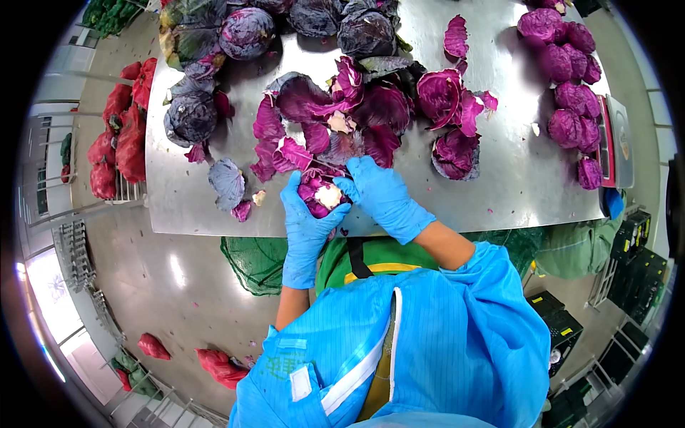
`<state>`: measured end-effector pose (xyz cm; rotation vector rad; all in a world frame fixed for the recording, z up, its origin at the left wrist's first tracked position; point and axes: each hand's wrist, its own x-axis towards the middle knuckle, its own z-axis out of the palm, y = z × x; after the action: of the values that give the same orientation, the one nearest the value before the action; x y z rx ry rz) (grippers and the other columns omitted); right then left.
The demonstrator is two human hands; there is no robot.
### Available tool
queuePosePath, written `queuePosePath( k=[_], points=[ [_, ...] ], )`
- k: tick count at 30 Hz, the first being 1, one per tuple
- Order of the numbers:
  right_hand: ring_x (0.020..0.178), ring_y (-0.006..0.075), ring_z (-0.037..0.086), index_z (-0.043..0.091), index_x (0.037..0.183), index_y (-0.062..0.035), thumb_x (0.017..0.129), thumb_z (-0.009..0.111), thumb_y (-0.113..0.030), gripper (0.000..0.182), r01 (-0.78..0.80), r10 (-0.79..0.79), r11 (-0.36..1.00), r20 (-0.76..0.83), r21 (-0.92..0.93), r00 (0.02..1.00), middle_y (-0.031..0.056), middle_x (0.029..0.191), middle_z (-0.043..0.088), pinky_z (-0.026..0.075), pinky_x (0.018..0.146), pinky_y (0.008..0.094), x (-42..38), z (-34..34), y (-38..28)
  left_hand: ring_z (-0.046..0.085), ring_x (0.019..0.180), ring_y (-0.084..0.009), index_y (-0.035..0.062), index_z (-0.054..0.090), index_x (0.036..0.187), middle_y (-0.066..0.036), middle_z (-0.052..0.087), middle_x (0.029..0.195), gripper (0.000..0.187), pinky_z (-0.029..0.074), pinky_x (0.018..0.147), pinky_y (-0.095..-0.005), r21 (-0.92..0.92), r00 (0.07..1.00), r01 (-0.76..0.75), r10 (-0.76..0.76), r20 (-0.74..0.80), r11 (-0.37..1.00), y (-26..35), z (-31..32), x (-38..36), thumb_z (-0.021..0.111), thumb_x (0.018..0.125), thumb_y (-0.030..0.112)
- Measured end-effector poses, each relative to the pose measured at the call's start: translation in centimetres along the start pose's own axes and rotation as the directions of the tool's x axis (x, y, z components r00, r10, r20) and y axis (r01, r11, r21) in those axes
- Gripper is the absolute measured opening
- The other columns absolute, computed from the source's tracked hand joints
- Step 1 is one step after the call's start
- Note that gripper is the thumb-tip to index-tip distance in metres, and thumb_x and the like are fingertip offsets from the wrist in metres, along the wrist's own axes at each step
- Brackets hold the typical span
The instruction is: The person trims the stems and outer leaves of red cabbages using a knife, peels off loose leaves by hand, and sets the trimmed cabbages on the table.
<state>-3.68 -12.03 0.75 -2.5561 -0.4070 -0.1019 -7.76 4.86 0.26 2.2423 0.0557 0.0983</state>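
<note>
My left hand [305, 227], in a blue glove, is wrapped round a small red cabbage [311, 190] at the table's near edge. Its pale cut stem end [328, 196] faces up. My right hand [382, 198], also gloved, is closed just right of the cabbage, thumb close to the stem end. A thin grey strip like a knife blade [330, 165] reaches left from its fingers; the handle is hidden in the fist. Beyond both hands lies a heap of loose purple leaves [314, 107] with a pale cut stem piece [341, 123] on it.
Untrimmed dark cabbages [191, 118] line the metal table's [514, 189] far left. Peeled cabbages [564, 60] are piled along the right, beside a red-and-grey device [615, 143]. Leafy pieces [457, 153] lie right of the heap. Red sacks [128, 143] stand left; black crates [631, 235] stand right.
</note>
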Motion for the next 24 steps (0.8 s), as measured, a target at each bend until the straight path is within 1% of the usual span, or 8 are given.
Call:
queuePosePath(
  k=[4, 8, 12, 14, 16, 18, 21, 24],
  points=[
    [0.061, 0.0284, 0.063, 0.055, 0.117, -0.0114, 0.085, 0.057, -0.027, 0.036, 0.133, -0.105, 0.962, 0.127, -0.239, 0.986, 0.0131, 0.081, 0.059, 0.048, 0.044, 0.0383, 2.8, -1.2, -0.9, 0.048, 0.114, -0.0343, -0.0042, 0.028, 0.137, -0.021, 0.043, 0.121, 0.11, 0.043, 0.096, -0.0411, 0.165, 0.994, -0.04, 0.022, 0.11, 0.986, 1.9, -0.5, 0.3, 0.09, 0.053, 0.033],
    [0.072, 0.0303, 0.064, 0.061, 0.105, -0.0159, 0.078, 0.061, -0.02, 0.027, 0.173, -0.181, 0.983, 0.164, 0.06, 0.97, 0.01, 0.083, 0.064, 0.051, 0.06, 0.0423, 5.2, 1.1, 2.0, 0.048, 0.116, -0.0345, -0.0005, 0.032, 0.137, -0.021, 0.042, 0.127, 0.108, 0.041, 0.098, -0.0406, 0.094, 0.979, -0.2, 0.195, 0.06, 0.975, 0.6, -0.6, 0.2, 0.09, 0.052, 0.032],
    [0.079, 0.0356, 0.063, 0.063, 0.087, -0.01, 0.075, 0.062, -0.025, 0.019, -0.074, 0.024, 0.956, 0.174, 0.285, 0.984, 0.0149, 0.084, 0.064, 0.05, 0.069, 0.0453, 5.5, 0.9, 4.1, 0.043, 0.123, -0.0359, 0.0085, 0.033, 0.14, -0.02, 0.041, 0.135, 0.109, 0.04, 0.102, -0.0423, 0.141, 0.933, -0.355, 0.34, 0.115, 0.924, -0.3, -2.7, -1.2, 0.09, 0.051, 0.035],
    [0.078, 0.0357, 0.062, 0.063, 0.087, -0.0091, 0.074, 0.063, -0.027, 0.022, -0.138, 0.071, 0.912, 0.18, 0.387, 0.981, 0.0154, 0.084, 0.063, 0.05, 0.068, 0.0456, 3.9, -0.2, 3.0, 0.043, 0.124, -0.0348, 0.0114, 0.033, 0.142, -0.02, 0.042, 0.136, 0.111, 0.04, 0.102, -0.0425, 0.229, 0.943, -0.292, 0.24, 0.23, 0.929, -0.8, -5.3, -2.1, 0.09, 0.05, 0.037],
    [0.075, 0.0326, 0.062, 0.066, 0.099, -0.0085, 0.075, 0.067, -0.018, 0.026, -0.055, -0.005, 0.924, 0.153, 0.379, 0.988, 0.0154, 0.083, 0.063, 0.05, 0.066, 0.0384, 2.8, -1.4, 1.2, 0.052, 0.116, -0.0308, 0.011, 0.029, 0.145, -0.019, 0.047, 0.133, 0.108, 0.044, 0.099, -0.0401, -0.394, 0.944, 0.236, -0.114, 0.31, 0.888, -0.2, -6.2, -2.7, 0.087, 0.057, 0.035],
    [0.074, 0.0301, 0.062, 0.066, 0.096, -0.0106, 0.076, 0.066, -0.018, 0.022, 0.127, -0.147, 0.909, 0.022, 0.396, 0.989, 0.0124, 0.083, 0.064, 0.05, 0.065, 0.0368, 2.0, -2.7, -1.2, 0.055, 0.111, -0.0274, 0.0092, 0.03, 0.144, -0.015, 0.05, 0.13, 0.103, 0.046, 0.096, -0.0378, -0.225, 0.904, 0.408, -0.356, 0.236, 0.885, -0.9, -5.9, -2.3, 0.085, 0.06, 0.035],
    [0.07, 0.0284, 0.061, 0.065, 0.09, -0.0114, 0.076, 0.066, -0.02, 0.017, 0.163, -0.185, 0.951, 0.059, 0.264, 0.981, 0.0102, 0.081, 0.063, 0.05, 0.063, 0.0359, 2.4, -3.9, -2.7, 0.055, 0.111, -0.0243, 0.0068, 0.035, 0.14, -0.013, 0.052, 0.126, 0.095, 0.045, 0.097, -0.0364, -0.409, 0.788, 0.605, -0.438, 0.434, 0.683, -1.1, -6.5, -1.1, 0.083, 0.062, 0.033],
    [0.065, 0.0269, 0.06, 0.064, 0.091, -0.0074, 0.075, 0.066, -0.019, 0.02, 0.053, -0.078, 0.923, 0.05, 0.381, 0.996, 0.0104, 0.076, 0.062, 0.049, 0.061, 0.0339, 3.7, -3.1, -0.9, 0.055, 0.11, -0.0231, 0.005, 0.039, 0.135, -0.012, 0.053, 0.124, 0.088, 0.044, 0.098, -0.0361, -0.609, 0.843, 0.536, -0.342, 0.415, 0.584, -3.2, -6.6, -1.8, 0.082, 0.062, 0.028]
  ],
)
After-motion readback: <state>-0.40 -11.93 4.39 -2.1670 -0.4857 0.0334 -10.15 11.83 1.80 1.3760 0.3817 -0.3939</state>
